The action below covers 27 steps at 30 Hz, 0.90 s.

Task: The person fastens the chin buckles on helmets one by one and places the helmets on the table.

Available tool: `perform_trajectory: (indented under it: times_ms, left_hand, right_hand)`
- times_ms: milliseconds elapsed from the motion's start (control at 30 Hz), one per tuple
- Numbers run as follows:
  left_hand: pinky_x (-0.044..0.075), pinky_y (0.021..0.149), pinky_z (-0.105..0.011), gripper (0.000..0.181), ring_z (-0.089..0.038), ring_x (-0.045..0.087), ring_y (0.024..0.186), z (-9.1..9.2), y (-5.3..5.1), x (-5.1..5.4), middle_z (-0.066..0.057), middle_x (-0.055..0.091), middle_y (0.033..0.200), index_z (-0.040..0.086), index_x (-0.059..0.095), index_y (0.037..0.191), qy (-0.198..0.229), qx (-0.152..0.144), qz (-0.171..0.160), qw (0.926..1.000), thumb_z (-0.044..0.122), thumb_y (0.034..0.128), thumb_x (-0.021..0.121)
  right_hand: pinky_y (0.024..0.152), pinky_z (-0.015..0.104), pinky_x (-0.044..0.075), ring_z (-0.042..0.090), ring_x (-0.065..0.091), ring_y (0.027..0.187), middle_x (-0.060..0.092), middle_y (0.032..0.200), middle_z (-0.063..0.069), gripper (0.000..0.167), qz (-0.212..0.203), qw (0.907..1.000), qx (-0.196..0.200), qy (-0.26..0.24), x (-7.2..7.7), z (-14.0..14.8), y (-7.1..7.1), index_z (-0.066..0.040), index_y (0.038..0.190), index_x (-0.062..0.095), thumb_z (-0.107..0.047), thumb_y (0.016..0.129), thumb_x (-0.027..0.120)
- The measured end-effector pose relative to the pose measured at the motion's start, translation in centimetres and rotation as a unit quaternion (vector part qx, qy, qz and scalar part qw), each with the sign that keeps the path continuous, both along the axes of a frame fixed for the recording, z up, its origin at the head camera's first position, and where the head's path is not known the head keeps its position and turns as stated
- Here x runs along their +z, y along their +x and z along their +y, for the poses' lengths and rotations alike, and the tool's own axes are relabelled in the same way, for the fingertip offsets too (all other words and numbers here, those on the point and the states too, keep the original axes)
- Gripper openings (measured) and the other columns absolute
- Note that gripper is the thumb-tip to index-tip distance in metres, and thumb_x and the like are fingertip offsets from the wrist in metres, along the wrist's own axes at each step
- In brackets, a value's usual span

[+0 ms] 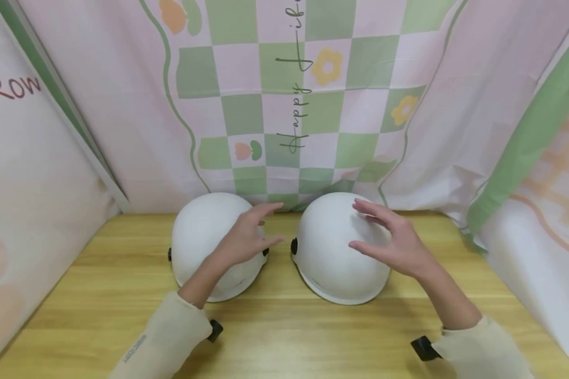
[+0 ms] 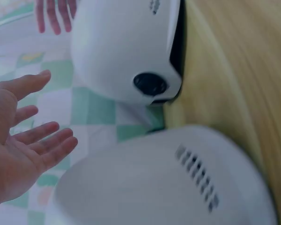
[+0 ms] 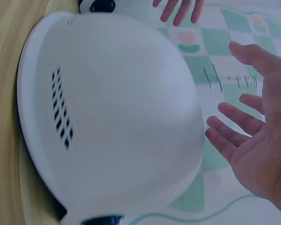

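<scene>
Two white helmets stand side by side on the wooden table, domes up. Over the left helmet (image 1: 204, 226) hovers my left hand (image 1: 244, 237), its fingers and thumb spread apart and holding nothing. My right hand (image 1: 391, 239) is held the same way above the right helmet (image 1: 329, 252), thumb and fingers apart. The left wrist view shows a gap between the left hand (image 2: 23, 136) and the near helmet (image 2: 145, 183). In the right wrist view the right hand (image 3: 257, 122) is beside the dome of its helmet (image 3: 126, 108), without gripping it. Black round fittings (image 1: 294, 246) sit on the helmets' sides.
The wooden table (image 1: 284, 337) runs back to a curtain (image 1: 239, 68) with green and white checks and flowers. More patterned cloth hangs at the left (image 1: 38, 173) and right (image 1: 540, 221). A narrow gap separates the two helmets.
</scene>
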<state>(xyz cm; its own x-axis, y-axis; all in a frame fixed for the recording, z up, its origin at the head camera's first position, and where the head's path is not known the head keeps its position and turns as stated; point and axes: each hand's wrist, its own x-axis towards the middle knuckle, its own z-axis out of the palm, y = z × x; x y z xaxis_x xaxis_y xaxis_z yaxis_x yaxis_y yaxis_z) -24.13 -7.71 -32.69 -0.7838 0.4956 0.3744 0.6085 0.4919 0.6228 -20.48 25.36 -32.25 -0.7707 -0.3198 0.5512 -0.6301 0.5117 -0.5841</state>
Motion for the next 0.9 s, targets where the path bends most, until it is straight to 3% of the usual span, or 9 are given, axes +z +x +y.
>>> perform_trajectory:
  times_ms: [100,367,533,733,900]
  left_hand:
    - [0.052,0.105,-0.045,0.065,-0.036,0.056,0.133,-1.4,0.3,0.4,-0.019,0.058,0.146,-0.003,0.053,0.147,0.01,0.014,0.026,0.9995,0.013,0.0904,0.082]
    - [0.051,0.105,-0.049,0.057,-0.037,0.061,0.128,-5.0,1.2,0.1,-0.018,0.065,0.137,-0.002,0.062,0.138,0.036,0.068,0.098,0.9922,0.007,0.0868,0.085]
    - [0.047,0.11,-0.051,0.056,-0.039,0.06,0.129,-7.2,1.6,-0.2,-0.021,0.067,0.134,-0.004,0.065,0.133,0.05,0.102,0.134,0.9845,0.001,0.082,0.086]
    - [0.042,0.113,-0.053,0.053,-0.044,0.058,0.13,-9.2,1.7,-0.5,-0.025,0.066,0.132,-0.009,0.065,0.128,0.054,0.122,0.153,0.9792,-0.004,0.0796,0.086]
    - [0.038,0.114,-0.058,0.052,-0.047,0.053,0.134,-10.8,2.1,-0.4,-0.029,0.062,0.137,-0.011,0.064,0.129,0.044,0.152,0.138,0.9777,-0.002,0.0817,0.084]
  right_hand:
    - [0.104,0.015,0.046,-0.004,0.056,0.127,0.066,0.136,0.019,0.072,0.007,0.9996,0.025,-0.008,-0.1,-1.3,-0.1,0.004,0.143,0.058,0.004,0.078,0.088]
    - [0.1,0.027,0.053,0.025,0.066,0.122,0.068,0.13,0.022,0.06,-0.004,0.9965,0.082,-0.019,-0.7,-4.3,-0.2,0.008,0.138,0.06,0.007,0.082,0.083]
    - [0.1,0.038,0.055,0.033,0.063,0.124,0.067,0.132,0.021,0.057,-0.025,0.9943,0.103,-0.005,-1.0,-6.3,-0.2,0.005,0.139,0.06,0.003,0.086,0.081]
    - [0.101,0.042,0.055,0.038,0.062,0.124,0.066,0.133,0.021,0.057,-0.072,0.9912,0.111,0.002,-1.2,-8.9,-0.4,0.007,0.142,0.057,0.0,0.089,0.079]
    - [0.104,0.044,0.053,0.039,0.061,0.126,0.063,0.135,0.024,0.057,-0.133,0.9847,0.11,-0.021,-1.5,-10.8,-0.7,0.008,0.145,0.052,-0.002,0.093,0.075]
